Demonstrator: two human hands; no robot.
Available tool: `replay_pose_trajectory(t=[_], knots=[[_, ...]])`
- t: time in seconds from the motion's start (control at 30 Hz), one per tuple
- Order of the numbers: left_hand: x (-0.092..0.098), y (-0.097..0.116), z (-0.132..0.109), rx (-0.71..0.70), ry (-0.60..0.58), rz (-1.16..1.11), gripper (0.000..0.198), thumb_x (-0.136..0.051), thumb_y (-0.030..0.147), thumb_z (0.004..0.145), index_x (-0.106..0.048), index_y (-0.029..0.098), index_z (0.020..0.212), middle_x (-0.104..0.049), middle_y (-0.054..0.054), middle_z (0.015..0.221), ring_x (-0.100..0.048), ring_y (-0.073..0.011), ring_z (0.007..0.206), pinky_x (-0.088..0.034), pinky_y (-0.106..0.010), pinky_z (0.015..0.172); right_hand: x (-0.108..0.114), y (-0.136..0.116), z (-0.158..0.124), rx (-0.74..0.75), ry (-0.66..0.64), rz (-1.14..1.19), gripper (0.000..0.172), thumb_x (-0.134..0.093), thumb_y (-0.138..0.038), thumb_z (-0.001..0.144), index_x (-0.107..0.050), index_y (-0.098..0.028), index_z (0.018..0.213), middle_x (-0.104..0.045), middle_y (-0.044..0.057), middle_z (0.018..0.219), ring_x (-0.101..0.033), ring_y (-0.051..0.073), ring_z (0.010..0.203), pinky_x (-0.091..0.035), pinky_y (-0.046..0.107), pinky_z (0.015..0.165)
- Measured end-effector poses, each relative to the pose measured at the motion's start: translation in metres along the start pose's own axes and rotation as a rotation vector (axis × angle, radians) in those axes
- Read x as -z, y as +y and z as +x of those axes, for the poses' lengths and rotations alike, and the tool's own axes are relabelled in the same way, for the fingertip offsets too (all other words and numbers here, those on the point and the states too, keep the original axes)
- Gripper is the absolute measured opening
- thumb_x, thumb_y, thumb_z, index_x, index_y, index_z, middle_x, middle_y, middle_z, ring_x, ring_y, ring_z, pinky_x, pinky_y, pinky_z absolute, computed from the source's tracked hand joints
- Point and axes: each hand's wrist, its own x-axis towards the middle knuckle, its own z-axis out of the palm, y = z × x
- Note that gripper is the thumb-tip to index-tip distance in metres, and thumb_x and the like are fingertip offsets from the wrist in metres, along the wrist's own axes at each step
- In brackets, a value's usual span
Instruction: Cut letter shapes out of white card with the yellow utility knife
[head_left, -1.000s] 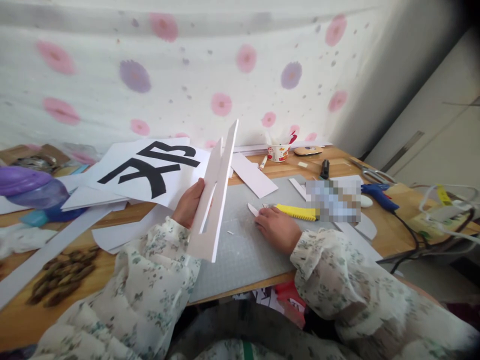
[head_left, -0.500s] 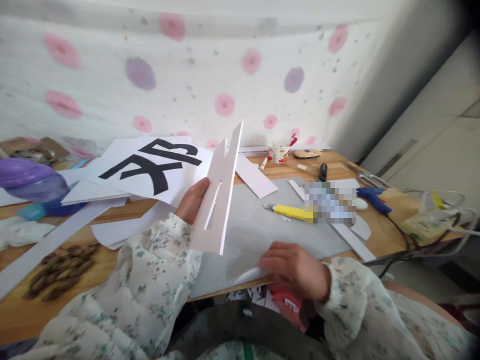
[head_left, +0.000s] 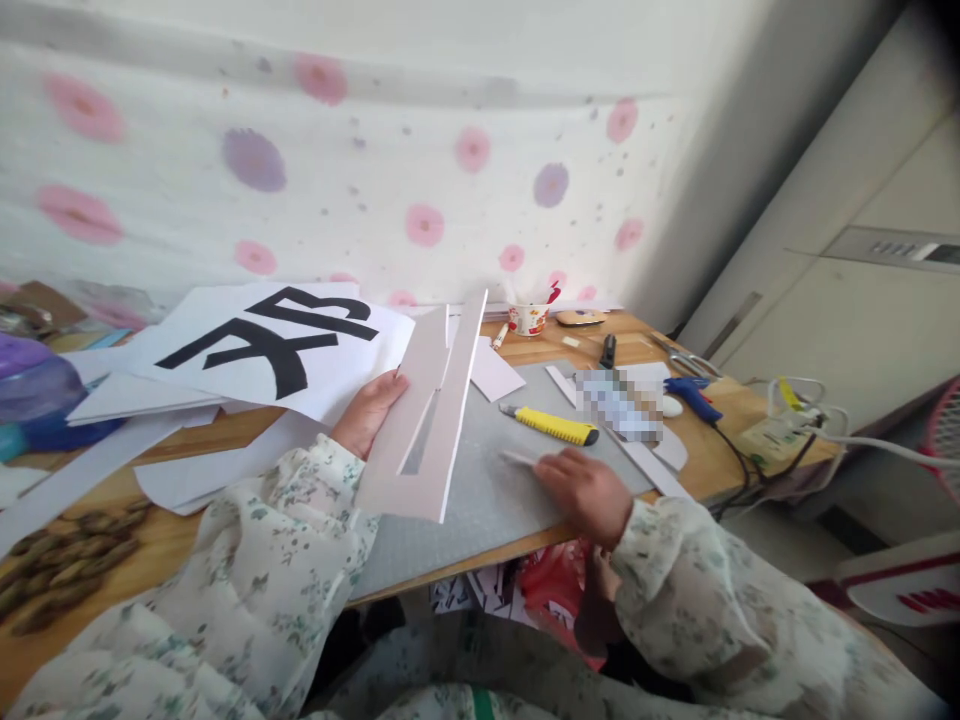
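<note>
My left hand (head_left: 373, 408) grips a white foam board (head_left: 427, 450) by its left edge and holds it tilted up above the grey cutting mat (head_left: 420, 550). Narrow slots are cut through the board. Over the mat's right part, my right hand (head_left: 585, 490) is closed on a thin white sliver (head_left: 517, 458), its pointed end showing beyond the fingers. Just past that hand, a yellow utility knife (head_left: 555, 425) lies on the mat with its blade toward the left.
Left stands a paper sheet with black characters (head_left: 277, 340), near brown pods (head_left: 82, 555). Behind are a paper cup (head_left: 527, 318) and a computer mouse (head_left: 580, 317). To the right lie a blue glue gun (head_left: 694, 398) and scissors (head_left: 686, 358). A red bag (head_left: 551, 585) hangs below the table edge.
My right hand has lifted from the mat's front edge and moved forward with the white sliver. The foam board leans back more. The whole view has turned slightly right.
</note>
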Motion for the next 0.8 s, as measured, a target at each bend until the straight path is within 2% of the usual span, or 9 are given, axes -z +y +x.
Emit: replay_pose_trajectory(t=[0.13, 0.2, 0.23, 0.3, 0.4, 0.47, 0.57, 0.7, 0.8], knots=[[-0.001, -0.001, 0.001, 0.017, 0.010, 0.030, 0.041, -0.086, 0.038, 0.066, -0.067, 0.015, 0.094, -0.073, -0.003, 0.072, -0.066, -0.0157, 0.056, -0.055, -0.022, 0.052, 0.009, -0.044, -0.003, 0.281, 0.009, 0.269, 0.023, -0.044, -0.018, 0.099, -0.066, -0.021, 0.096, -0.074, 0.006, 0.095, -0.062, 0.017, 0.082, -0.051, 0.028, 0.076], [-0.002, -0.001, 0.000, 0.031, 0.015, 0.047, 0.042, -0.087, 0.037, 0.065, -0.067, 0.016, 0.095, -0.074, -0.003, 0.073, -0.066, -0.0163, 0.056, -0.055, -0.022, 0.051, 0.012, -0.052, -0.002, 0.376, -0.017, 0.386, 0.017, -0.049, -0.017, 0.094, -0.066, -0.022, 0.097, -0.075, 0.004, 0.098, -0.062, 0.016, 0.083, -0.050, 0.027, 0.077], [-0.003, -0.001, 0.000, 0.041, 0.023, 0.063, 0.043, -0.087, 0.037, 0.065, -0.068, 0.016, 0.096, -0.074, -0.003, 0.074, -0.067, -0.0165, 0.057, -0.056, -0.022, 0.051, 0.013, -0.049, 0.001, 0.363, -0.017, 0.409, 0.017, -0.052, -0.015, 0.091, -0.066, -0.021, 0.097, -0.075, 0.003, 0.097, -0.062, 0.016, 0.082, -0.051, 0.027, 0.077], [-0.006, 0.001, -0.002, 0.062, 0.059, 0.109, 0.043, -0.086, 0.039, 0.065, -0.068, 0.017, 0.097, -0.075, -0.003, 0.077, -0.067, -0.0164, 0.059, -0.056, -0.022, 0.053, 0.014, -0.034, 0.008, 0.200, 0.048, 0.394, 0.021, -0.054, -0.009, 0.084, -0.067, -0.020, 0.095, -0.075, 0.004, 0.093, -0.064, 0.017, 0.082, -0.051, 0.027, 0.077], [-0.010, 0.004, -0.004, 0.096, 0.106, 0.165, 0.042, -0.085, 0.039, 0.066, -0.069, 0.017, 0.097, -0.075, -0.003, 0.080, -0.067, -0.0158, 0.060, -0.056, -0.021, 0.054, 0.019, 0.002, 0.026, -0.267, 0.235, 0.331, 0.024, -0.053, -0.010, 0.085, -0.068, -0.018, 0.102, -0.075, 0.009, 0.096, -0.069, 0.020, 0.087, -0.053, 0.031, 0.082], [-0.012, 0.004, -0.004, 0.127, 0.147, 0.196, 0.042, -0.084, 0.038, 0.067, -0.068, 0.017, 0.099, -0.075, -0.004, 0.081, -0.066, -0.0159, 0.061, -0.055, -0.021, 0.053, 0.025, 0.026, 0.037, -0.363, 0.291, 0.330, 0.029, -0.052, -0.017, 0.089, -0.064, -0.016, 0.116, -0.073, 0.012, 0.109, -0.069, 0.021, 0.096, -0.054, 0.034, 0.086], [-0.011, 0.004, -0.002, 0.165, 0.188, 0.230, 0.048, -0.085, 0.041, 0.065, -0.067, 0.017, 0.103, -0.075, -0.004, 0.083, -0.068, -0.0169, 0.065, -0.054, -0.020, 0.055, 0.034, 0.060, 0.042, -0.356, 0.287, 0.350, 0.029, -0.053, -0.023, 0.089, -0.064, -0.017, 0.115, -0.072, 0.013, 0.118, -0.068, 0.024, 0.107, -0.053, 0.038, 0.093], [-0.008, 0.002, 0.000, 0.238, 0.129, 0.238, 0.069, -0.086, 0.053, 0.060, -0.063, 0.020, 0.116, -0.077, -0.002, 0.090, -0.070, -0.0195, 0.073, -0.055, -0.020, 0.061, 0.042, 0.113, 0.010, -0.586, 0.218, 0.296, 0.023, -0.048, -0.023, 0.088, -0.062, -0.020, 0.106, -0.078, 0.008, 0.099, -0.073, 0.023, 0.091, -0.056, 0.035, 0.080], [-0.006, -0.002, 0.000, 0.279, 0.060, 0.246, 0.072, -0.088, 0.050, 0.057, -0.062, 0.024, 0.120, -0.077, 0.000, 0.093, -0.072, -0.0221, 0.078, -0.057, -0.022, 0.064, 0.044, 0.147, -0.026, -0.762, 0.175, 0.156, 0.016, -0.046, -0.021, 0.084, -0.061, -0.025, 0.090, -0.079, 0.004, 0.089, -0.074, 0.023, 0.082, -0.054, 0.033, 0.069]])
